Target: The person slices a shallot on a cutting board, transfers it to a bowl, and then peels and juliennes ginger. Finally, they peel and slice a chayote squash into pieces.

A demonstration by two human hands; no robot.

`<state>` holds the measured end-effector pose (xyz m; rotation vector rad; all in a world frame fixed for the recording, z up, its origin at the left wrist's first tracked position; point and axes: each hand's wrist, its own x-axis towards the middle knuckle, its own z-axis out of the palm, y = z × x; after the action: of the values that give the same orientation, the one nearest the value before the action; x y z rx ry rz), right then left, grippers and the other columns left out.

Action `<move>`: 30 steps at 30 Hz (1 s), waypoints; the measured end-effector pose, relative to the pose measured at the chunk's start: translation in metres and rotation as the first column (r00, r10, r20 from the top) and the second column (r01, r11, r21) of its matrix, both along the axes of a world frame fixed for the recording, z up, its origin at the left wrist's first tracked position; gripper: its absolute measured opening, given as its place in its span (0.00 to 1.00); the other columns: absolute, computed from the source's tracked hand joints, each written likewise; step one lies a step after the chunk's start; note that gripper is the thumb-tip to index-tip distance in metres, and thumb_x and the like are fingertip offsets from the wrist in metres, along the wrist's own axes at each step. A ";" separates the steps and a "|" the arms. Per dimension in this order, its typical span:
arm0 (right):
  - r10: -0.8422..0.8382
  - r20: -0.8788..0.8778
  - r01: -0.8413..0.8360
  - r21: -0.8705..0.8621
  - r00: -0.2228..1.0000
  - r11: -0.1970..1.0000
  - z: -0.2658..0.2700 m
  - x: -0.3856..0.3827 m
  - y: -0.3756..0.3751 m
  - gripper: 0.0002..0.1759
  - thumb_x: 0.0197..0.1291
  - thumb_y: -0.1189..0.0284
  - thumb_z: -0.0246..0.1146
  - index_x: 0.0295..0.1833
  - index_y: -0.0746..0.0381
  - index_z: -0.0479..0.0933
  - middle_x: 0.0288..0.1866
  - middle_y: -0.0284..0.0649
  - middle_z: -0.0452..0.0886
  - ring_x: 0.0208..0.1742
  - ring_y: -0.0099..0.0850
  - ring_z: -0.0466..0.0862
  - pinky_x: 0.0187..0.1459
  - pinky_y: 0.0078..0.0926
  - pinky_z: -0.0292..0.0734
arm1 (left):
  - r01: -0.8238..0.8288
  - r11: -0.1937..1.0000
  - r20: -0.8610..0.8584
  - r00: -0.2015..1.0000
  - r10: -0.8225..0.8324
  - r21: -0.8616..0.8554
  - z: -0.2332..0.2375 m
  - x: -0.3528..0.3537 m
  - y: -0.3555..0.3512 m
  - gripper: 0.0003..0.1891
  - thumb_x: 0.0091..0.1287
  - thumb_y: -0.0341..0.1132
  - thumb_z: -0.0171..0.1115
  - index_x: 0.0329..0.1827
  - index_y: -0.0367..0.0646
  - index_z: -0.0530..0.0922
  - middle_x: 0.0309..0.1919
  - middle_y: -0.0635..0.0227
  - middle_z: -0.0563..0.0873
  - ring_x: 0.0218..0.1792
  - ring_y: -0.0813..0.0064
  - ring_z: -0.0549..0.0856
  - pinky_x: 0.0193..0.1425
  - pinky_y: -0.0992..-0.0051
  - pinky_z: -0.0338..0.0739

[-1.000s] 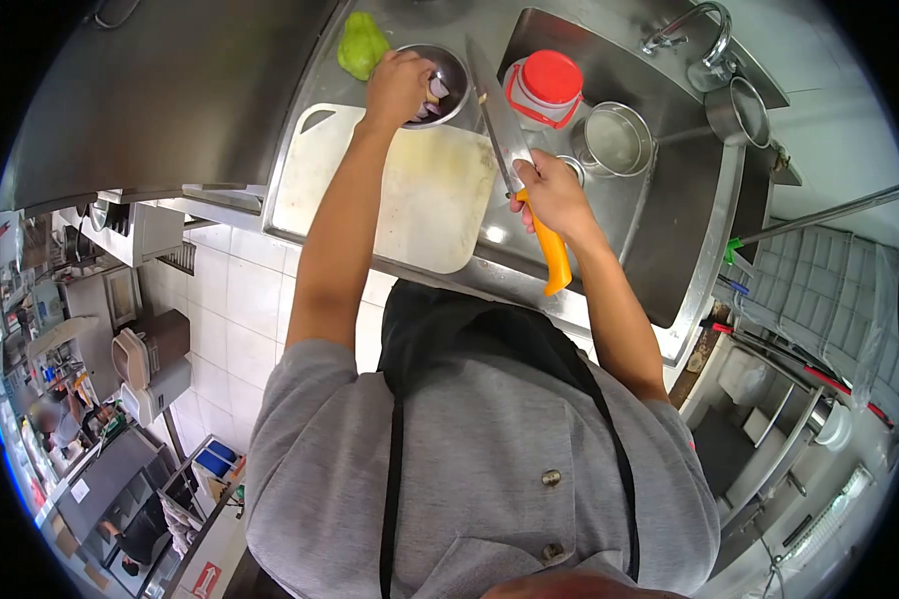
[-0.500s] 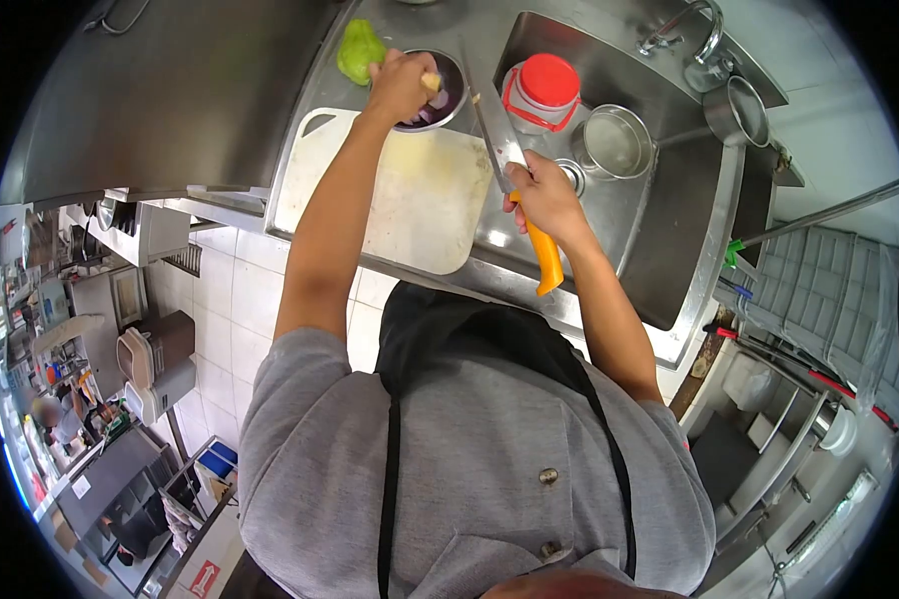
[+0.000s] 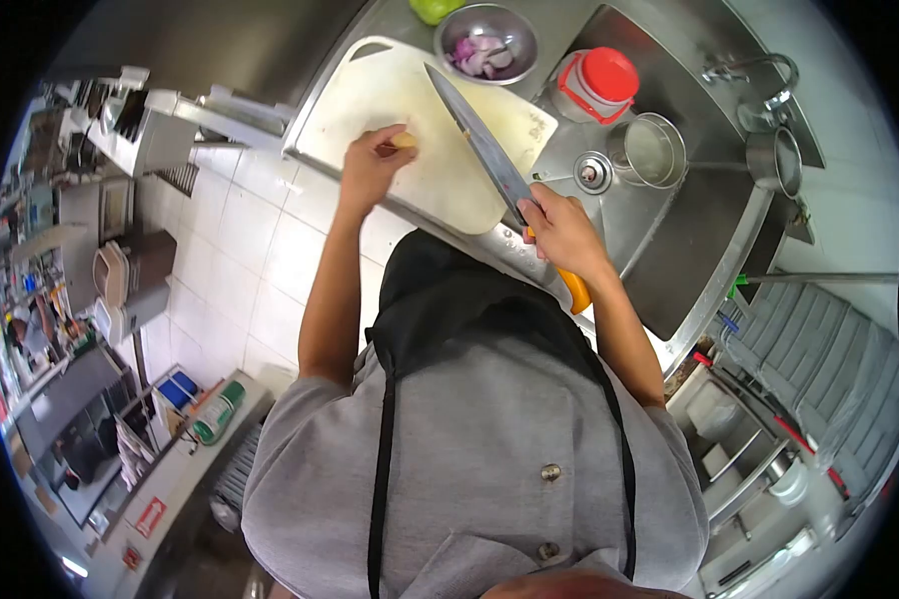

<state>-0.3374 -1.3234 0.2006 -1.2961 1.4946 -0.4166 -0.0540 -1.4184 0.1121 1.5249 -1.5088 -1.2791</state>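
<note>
Knife (image 3: pixel 479 140) is in the right hand (image 3: pixel 561 228), fingers wrapped closed around its yellow handle, blade running over the white cutting board (image 3: pixel 440 180), tip toward 11 o'clock; can't tell if blade touches board. Left hand (image 3: pixel 373 165) is nearly closed over the board, thumb and fingers pinching a small yellowish piece (image 3: pixel 402 141).

Clock from board centre: green produce item (image 3: pixel 437 9) at 12, cut off by frame edge; steel bowl (image 3: pixel 521 38) at 1, just beyond the board, holding purple-white cut pieces (image 3: pixel 483 55); tub with red lid (image 3: pixel 607 76) between 2 and 3, upright; steel pot (image 3: pixel 657 152) at 3, in the sink (image 3: pixel 689 215), near the drain (image 3: pixel 592 173).

Writing: red sign (image 3: pixel 151 517) at 8 o'clock of the view carries a white marking, too small to read. Green canister (image 3: pixel 219 412), also around 8, lies on its side in view; its label isn't legible.
</note>
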 end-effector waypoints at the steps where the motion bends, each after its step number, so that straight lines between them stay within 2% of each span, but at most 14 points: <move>1: 0.028 -0.007 -0.029 -0.008 1.000 1.000 -0.006 0.004 0.003 0.12 0.72 0.67 0.55 0.40 0.66 0.73 0.23 0.51 0.81 0.25 0.47 0.83 0.32 0.45 0.76 | -0.002 0.995 0.152 0.988 0.018 -0.103 0.009 -0.011 0.011 0.21 0.61 0.28 0.73 0.58 0.35 0.84 0.40 0.60 0.87 0.41 0.72 0.87 0.47 0.76 0.81; 3: 0.095 -0.086 -0.098 -0.026 0.992 0.995 -0.020 0.010 0.009 0.12 0.72 0.67 0.55 0.41 0.66 0.73 0.24 0.52 0.81 0.28 0.51 0.83 0.34 0.49 0.76 | -0.027 0.984 0.297 0.952 0.078 -0.173 0.001 -0.020 0.019 0.20 0.62 0.30 0.73 0.57 0.35 0.84 0.40 0.58 0.86 0.41 0.70 0.88 0.46 0.76 0.81; 4: 0.135 -0.158 -0.146 -0.062 0.978 0.987 -0.025 0.011 0.010 0.12 0.71 0.67 0.55 0.42 0.65 0.73 0.26 0.54 0.82 0.31 0.55 0.84 0.36 0.52 0.75 | -0.042 0.985 0.288 0.954 0.089 -0.167 -0.002 -0.023 0.021 0.20 0.62 0.30 0.73 0.57 0.35 0.84 0.40 0.58 0.86 0.41 0.70 0.88 0.46 0.76 0.81; 5: 0.145 -0.167 -0.155 -0.055 0.975 0.986 -0.027 0.013 0.013 0.12 0.71 0.67 0.55 0.42 0.65 0.73 0.26 0.54 0.82 0.31 0.55 0.84 0.36 0.52 0.75 | -0.101 0.974 0.249 0.957 0.151 -0.203 -0.005 -0.025 0.023 0.19 0.61 0.30 0.74 0.55 0.35 0.85 0.39 0.57 0.86 0.38 0.69 0.87 0.45 0.74 0.81; 7: 0.181 -0.387 -0.262 -0.166 0.904 0.951 -0.027 0.021 0.018 0.11 0.71 0.66 0.55 0.44 0.64 0.73 0.28 0.56 0.82 0.34 0.60 0.83 0.38 0.58 0.75 | -0.166 0.958 0.199 0.956 0.214 -0.233 -0.011 -0.028 0.024 0.18 0.60 0.30 0.74 0.54 0.35 0.86 0.39 0.56 0.85 0.35 0.67 0.87 0.43 0.72 0.82; 9: 0.192 -0.432 -0.295 -0.184 0.881 0.938 -0.032 0.023 0.022 0.11 0.70 0.67 0.55 0.46 0.64 0.73 0.29 0.57 0.83 0.34 0.61 0.83 0.39 0.59 0.76 | -0.335 0.927 0.024 0.939 0.343 -0.169 -0.016 -0.030 0.024 0.16 0.60 0.29 0.74 0.51 0.35 0.87 0.40 0.57 0.85 0.35 0.68 0.86 0.43 0.71 0.82; 12: 0.208 -0.492 -0.336 -0.188 0.845 0.923 -0.033 0.026 0.027 0.10 0.70 0.66 0.56 0.47 0.63 0.71 0.29 0.57 0.82 0.35 0.62 0.82 0.40 0.61 0.74 | -0.422 0.893 -0.112 0.906 0.408 -0.157 -0.018 -0.035 0.027 0.14 0.60 0.28 0.73 0.50 0.37 0.87 0.40 0.58 0.85 0.34 0.70 0.86 0.44 0.72 0.82; 13: 0.212 -0.513 -0.344 -0.175 0.832 0.923 -0.032 0.027 0.029 0.10 0.70 0.66 0.56 0.47 0.62 0.70 0.29 0.57 0.82 0.36 0.63 0.81 0.40 0.62 0.72 | -0.426 0.892 -0.117 0.904 0.411 -0.155 -0.018 -0.034 0.027 0.14 0.60 0.28 0.73 0.50 0.37 0.87 0.40 0.58 0.85 0.34 0.70 0.86 0.44 0.72 0.82; 15: 0.225 -0.524 -0.359 -0.169 0.822 0.918 -0.028 0.030 0.030 0.10 0.71 0.66 0.56 0.48 0.62 0.70 0.29 0.57 0.82 0.36 0.63 0.81 0.41 0.62 0.72 | -0.358 0.898 0.044 0.924 0.381 -0.255 -0.017 -0.030 0.026 0.12 0.60 0.26 0.72 0.48 0.38 0.88 0.40 0.59 0.85 0.35 0.72 0.87 0.43 0.74 0.83; 18: 0.239 -0.540 -0.373 -0.153 0.807 0.915 -0.024 0.030 0.032 0.10 0.71 0.66 0.55 0.48 0.62 0.70 0.30 0.58 0.82 0.36 0.63 0.81 0.41 0.63 0.73 | -0.350 0.867 0.029 0.923 0.384 -0.354 -0.013 -0.020 0.027 0.10 0.60 0.25 0.72 0.44 0.39 0.89 0.41 0.59 0.85 0.35 0.71 0.88 0.41 0.75 0.84; 22: 0.235 -0.541 -0.373 -0.160 0.807 0.914 -0.021 0.031 0.034 0.09 0.71 0.67 0.56 0.48 0.62 0.70 0.30 0.59 0.82 0.36 0.63 0.82 0.40 0.63 0.73 | -0.292 0.906 -0.002 0.952 0.306 -0.307 -0.014 -0.018 0.030 0.09 0.62 0.28 0.73 0.45 0.39 0.89 0.43 0.60 0.86 0.39 0.70 0.89 0.44 0.77 0.83; 24: 0.236 -0.562 -0.384 -0.161 0.793 0.909 -0.019 0.032 0.033 0.09 0.70 0.68 0.56 0.48 0.62 0.70 0.29 0.58 0.83 0.35 0.62 0.83 0.40 0.61 0.75 | -0.324 0.879 -0.029 0.941 0.336 -0.350 -0.014 -0.029 0.029 0.07 0.60 0.23 0.71 0.41 0.37 0.88 0.39 0.60 0.86 0.34 0.69 0.88 0.40 0.75 0.84; 27: 0.229 -0.574 -0.389 -0.172 0.786 0.905 -0.023 0.029 0.032 0.10 0.69 0.69 0.57 0.49 0.63 0.71 0.29 0.58 0.83 0.34 0.61 0.84 0.39 0.60 0.77 | -0.285 0.862 0.004 0.949 0.316 -0.418 -0.015 -0.041 0.024 0.06 0.60 0.24 0.72 0.40 0.36 0.88 0.37 0.59 0.86 0.33 0.68 0.89 0.39 0.75 0.84; 30: 0.232 -0.563 -0.375 -0.151 0.793 0.915 -0.020 0.027 0.030 0.09 0.69 0.69 0.56 0.48 0.63 0.70 0.29 0.59 0.83 0.34 0.62 0.84 0.40 0.61 0.77 | -0.273 0.887 0.009 0.955 0.297 -0.372 -0.014 -0.043 0.018 0.07 0.59 0.26 0.73 0.39 0.36 0.88 0.36 0.59 0.86 0.32 0.68 0.88 0.38 0.74 0.84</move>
<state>-0.3099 -1.2939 0.1807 -1.9486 1.6741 -0.0200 -0.0972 -1.4007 0.0985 1.4804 -1.4040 -0.7339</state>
